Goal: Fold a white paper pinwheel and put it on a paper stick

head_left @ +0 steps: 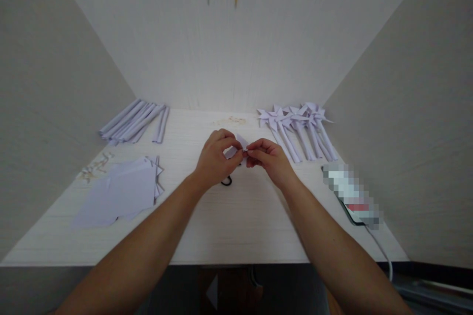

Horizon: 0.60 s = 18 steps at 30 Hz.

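Observation:
Above the middle of the white table, my left hand [220, 154] and my right hand [266, 153] meet fingertip to fingertip. Both are closed in a pinch on a small piece of white paper [242, 141], part of which shows behind the fingers. Its exact shape is mostly hidden. Just below my left hand lies a black loop [227, 181], perhaps a scissors handle, with the remainder covered by the hands. Off to the right of my right hand lie several finished paper pinwheels [295, 120] on rolled paper sticks.
Rolled paper tubes [131, 120] lie at the back left, with a stack of paper sheets [121, 187] in front. Small pale bits [96, 167] are scattered at the left edge. A phone [349, 197] with a cable [382, 251] rests at right. Walls enclose the table on three sides.

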Motion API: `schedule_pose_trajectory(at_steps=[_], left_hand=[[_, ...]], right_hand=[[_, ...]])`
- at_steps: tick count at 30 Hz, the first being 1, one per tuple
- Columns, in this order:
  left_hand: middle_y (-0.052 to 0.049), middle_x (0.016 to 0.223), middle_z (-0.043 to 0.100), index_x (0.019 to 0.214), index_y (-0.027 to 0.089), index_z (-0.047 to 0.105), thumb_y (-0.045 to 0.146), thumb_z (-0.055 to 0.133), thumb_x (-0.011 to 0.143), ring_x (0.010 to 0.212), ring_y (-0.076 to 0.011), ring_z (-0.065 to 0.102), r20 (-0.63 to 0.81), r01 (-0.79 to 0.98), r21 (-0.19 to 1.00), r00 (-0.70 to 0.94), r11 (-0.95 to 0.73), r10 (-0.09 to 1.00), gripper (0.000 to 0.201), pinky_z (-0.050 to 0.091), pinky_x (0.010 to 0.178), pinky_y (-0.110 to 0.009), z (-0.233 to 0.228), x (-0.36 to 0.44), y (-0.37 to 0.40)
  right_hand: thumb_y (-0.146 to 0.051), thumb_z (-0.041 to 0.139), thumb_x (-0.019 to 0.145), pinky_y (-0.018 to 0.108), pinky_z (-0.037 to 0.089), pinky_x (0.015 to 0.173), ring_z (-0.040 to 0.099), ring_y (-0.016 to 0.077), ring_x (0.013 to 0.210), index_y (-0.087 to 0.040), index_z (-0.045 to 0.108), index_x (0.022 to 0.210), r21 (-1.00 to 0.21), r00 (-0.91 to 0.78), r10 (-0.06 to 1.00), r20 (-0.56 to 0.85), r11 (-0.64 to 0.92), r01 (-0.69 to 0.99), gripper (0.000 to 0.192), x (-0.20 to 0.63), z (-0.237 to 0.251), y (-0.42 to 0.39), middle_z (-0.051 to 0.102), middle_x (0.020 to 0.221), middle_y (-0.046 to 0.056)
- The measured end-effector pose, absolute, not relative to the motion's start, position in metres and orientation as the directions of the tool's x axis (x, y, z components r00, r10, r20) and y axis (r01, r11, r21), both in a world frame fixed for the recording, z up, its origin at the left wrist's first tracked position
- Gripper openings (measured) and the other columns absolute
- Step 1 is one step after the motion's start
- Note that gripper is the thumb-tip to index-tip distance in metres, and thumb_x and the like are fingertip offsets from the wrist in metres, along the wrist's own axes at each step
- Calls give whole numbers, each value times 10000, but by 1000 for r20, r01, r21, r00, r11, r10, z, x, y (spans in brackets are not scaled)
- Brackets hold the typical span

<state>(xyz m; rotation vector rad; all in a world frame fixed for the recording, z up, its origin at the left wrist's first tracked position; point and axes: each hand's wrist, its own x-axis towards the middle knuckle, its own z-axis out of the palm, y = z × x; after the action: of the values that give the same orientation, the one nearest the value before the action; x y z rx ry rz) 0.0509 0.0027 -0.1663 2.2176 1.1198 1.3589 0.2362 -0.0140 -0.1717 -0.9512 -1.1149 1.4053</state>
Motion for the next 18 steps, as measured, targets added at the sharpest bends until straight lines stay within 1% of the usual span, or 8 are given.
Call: schedule_pose_trajectory(at_steps=[4, 9, 15, 18], left_hand=[[-69, 962, 698, 828, 201, 760, 219, 708, 849, 971, -246, 644, 610, 476, 578, 287, -662, 739, 59, 500, 904, -409, -167, 51, 3], [-87, 1008, 708, 876, 190, 777, 222, 677, 883, 1003, -262, 638, 597, 539, 508, 342, -672, 726, 106, 496, 920, -430, -166, 48, 3], [-71, 1037, 721, 919, 212, 782, 224, 670, 909, 996, -247, 635, 569, 570, 410, 450, -712, 688, 113, 492, 897, -403, -163, 46, 1], [-73, 1037, 728, 927, 209, 780, 230, 676, 916, 990, -249, 645, 572, 579, 401, 447, -710, 688, 106, 494, 886, -401, -164, 47, 1]], right_hand=[[-295, 826, 726, 307, 534, 562, 654, 143, 532, -218, 670, 821, -978, -128, 989, 78, 51, -201, 198, 235, -173, -14, 777, 717, 7], [-257, 731, 771, 264, 477, 506, 619, 119, 502, -230, 617, 858, -983, -114, 979, 171, 161, -92, 146, 233, -172, -19, 747, 687, -32], [-268, 684, 825, 260, 477, 505, 610, 121, 515, -242, 608, 958, -982, -165, 969, 181, 188, 25, 155, 235, -172, -22, 719, 686, -58], [-282, 694, 841, 256, 483, 515, 618, 118, 530, -238, 612, 934, -980, -152, 970, 188, 195, 28, 132, 234, -171, -22, 711, 682, -53]])
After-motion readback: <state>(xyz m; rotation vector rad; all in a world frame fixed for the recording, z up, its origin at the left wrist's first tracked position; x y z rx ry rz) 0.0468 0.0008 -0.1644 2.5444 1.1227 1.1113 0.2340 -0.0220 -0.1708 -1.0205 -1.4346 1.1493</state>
